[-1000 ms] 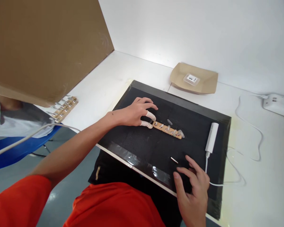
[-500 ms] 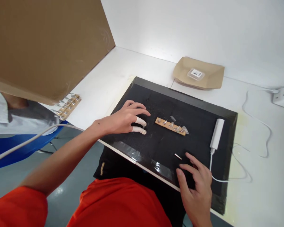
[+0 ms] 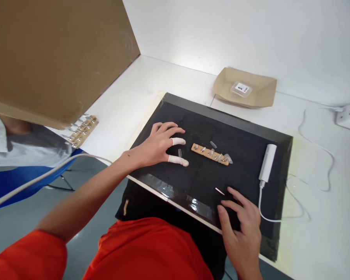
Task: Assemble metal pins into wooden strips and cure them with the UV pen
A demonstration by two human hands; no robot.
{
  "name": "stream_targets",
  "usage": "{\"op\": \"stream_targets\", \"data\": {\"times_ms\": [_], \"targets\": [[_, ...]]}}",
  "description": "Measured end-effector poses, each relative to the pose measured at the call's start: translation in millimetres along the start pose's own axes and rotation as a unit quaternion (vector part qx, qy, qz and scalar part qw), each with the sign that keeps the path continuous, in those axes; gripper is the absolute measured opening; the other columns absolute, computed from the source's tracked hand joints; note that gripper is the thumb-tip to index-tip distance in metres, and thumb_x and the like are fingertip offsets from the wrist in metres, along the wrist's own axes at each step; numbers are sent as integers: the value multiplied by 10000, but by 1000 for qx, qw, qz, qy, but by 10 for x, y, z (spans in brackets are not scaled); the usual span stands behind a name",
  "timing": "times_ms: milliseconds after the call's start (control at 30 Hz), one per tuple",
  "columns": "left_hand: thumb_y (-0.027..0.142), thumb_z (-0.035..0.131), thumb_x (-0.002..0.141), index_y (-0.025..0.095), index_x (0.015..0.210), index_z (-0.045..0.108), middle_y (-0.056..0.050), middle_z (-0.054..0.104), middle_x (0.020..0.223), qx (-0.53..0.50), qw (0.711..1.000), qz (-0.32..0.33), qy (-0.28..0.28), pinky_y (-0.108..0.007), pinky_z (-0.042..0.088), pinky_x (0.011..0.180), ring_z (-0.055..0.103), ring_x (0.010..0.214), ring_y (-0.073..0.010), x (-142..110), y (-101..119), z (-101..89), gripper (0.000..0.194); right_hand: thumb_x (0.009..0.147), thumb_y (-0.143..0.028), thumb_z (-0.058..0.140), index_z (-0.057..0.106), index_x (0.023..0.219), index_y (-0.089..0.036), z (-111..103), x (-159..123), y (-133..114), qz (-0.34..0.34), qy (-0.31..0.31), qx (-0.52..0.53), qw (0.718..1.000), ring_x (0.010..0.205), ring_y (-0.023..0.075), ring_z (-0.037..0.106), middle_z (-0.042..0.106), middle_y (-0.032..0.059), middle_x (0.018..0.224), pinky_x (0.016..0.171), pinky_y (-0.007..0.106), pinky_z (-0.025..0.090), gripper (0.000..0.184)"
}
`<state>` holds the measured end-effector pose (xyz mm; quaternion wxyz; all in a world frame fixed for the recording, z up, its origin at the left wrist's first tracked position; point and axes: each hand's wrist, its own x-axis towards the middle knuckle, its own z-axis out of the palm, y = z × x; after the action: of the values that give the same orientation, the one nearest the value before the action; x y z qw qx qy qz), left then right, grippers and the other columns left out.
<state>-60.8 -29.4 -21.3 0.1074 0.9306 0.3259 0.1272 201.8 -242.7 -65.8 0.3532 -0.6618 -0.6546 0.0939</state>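
A black mat (image 3: pixel 245 128) lies on the white table. On it rests a small tan strip (image 3: pixel 210 154) with several metal studs and clear caps. My left hand (image 3: pixel 160 144) lies on the mat just left of the strip, fingers spread, with white cots on thumb and forefinger. A small clear piece (image 3: pixel 180 152) sits between those two fingers. My right hand (image 3: pixel 240 225) rests flat on the mat's near edge, fingers apart, close to a thin metal pin (image 3: pixel 219 191).
A white pen-shaped tool (image 3: pixel 267 167) with a cable lies on the mat's right side. A cardboard tray (image 3: pixel 261 95) holds a small clear box (image 3: pixel 240 88) at the back. A big cardboard panel (image 3: pixel 52 58) stands left; another studded strip (image 3: pixel 83 130) lies under it. A white power strip (image 3: pixel 348 116) is far right.
My left hand let go of the tan strip and drew back to the left, then spread its thumb and forefinger round a small clear piece. The right hand barely moved.
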Motion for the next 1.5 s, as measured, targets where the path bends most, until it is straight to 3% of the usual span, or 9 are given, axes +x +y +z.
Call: {"op": "stream_targets", "data": {"times_ms": [167,500,767,900,1000,1267,1333,1433,1500], "targets": [[600,731,919,224,1126,770,-153,657,1430,25,999,-5,22,-576,287,1115,500,1392,-386,-35,32,151,431,1021,-363,613,669,989,-211,11,0,-2,3,1,-3,1000,1116,263,634,726,130,1223,969,452,468,166],[461,746,956,266,1021,807,-117,672,1419,5,999,-32,37,-565,291,1111,486,1409,-373,-270,-26,66,215,1016,-338,617,678,983,-208,24,-2,6,2,5,-7,1000,1122,273,641,736,131,1214,991,474,470,147],[534,789,899,240,1191,726,-146,625,1476,-16,999,-39,32,-566,289,1154,467,1431,-369,-381,-57,10,420,1016,-319,618,681,973,-193,20,-13,1,-9,10,-10,1000,1116,270,640,738,144,1202,991,462,471,146],[420,698,999,263,1207,731,-125,606,1501,-20,999,-41,15,-555,294,1161,435,1457,-347,-382,-61,-14,262,1013,-322,620,684,970,-202,18,-13,10,-4,8,-8,1000,1114,273,641,740,133,1207,999,472,466,143],[354,598,1059,261,1277,709,-126,599,1509,-13,999,-44,13,-549,313,1151,429,1457,-335,-380,-85,15,262,1011,-316,622,686,971,-202,23,-13,11,-7,11,-3,1000,1105,271,646,744,130,1201,992,467,471,136],[407,543,1081,248,1202,748,-121,602,1503,8,998,-67,-6,-571,300,1153,417,1458,-359,-392,-81,39,286,1007,-293,629,687,967,-198,14,-14,18,-8,13,8,1000,1111,265,648,747,130,1196,996,452,472,118],[477,591,1048,241,1197,741,-128,599,1504,5,998,-65,-4,-575,302,1152,421,1456,-365,-395,-70,-1,317,1008,-289,626,685,967,-198,11,-13,16,-10,12,10,1000,1105,261,649,747,128,1191,992,448,473,117],[636,743,883,240,1233,725,-155,578,1523,-10,998,-64,-10,-611,293,1160,412,1455,-404,-400,-67,-73,529,1010,-286,623,685,967,-197,14,-13,9,-7,15,12,1000,1102,262,649,749,131,1187,991,450,473,117],[647,793,827,249,1259,720,-162,564,1536,-15,998,-65,-17,-635,280,1169,399,1460,-420,-399,-79,-117,591,1009,-288,625,687,969,-197,17,-11,3,-6,14,12,1000,1103,265,648,750,133,1187,992,454,472,118]]}}
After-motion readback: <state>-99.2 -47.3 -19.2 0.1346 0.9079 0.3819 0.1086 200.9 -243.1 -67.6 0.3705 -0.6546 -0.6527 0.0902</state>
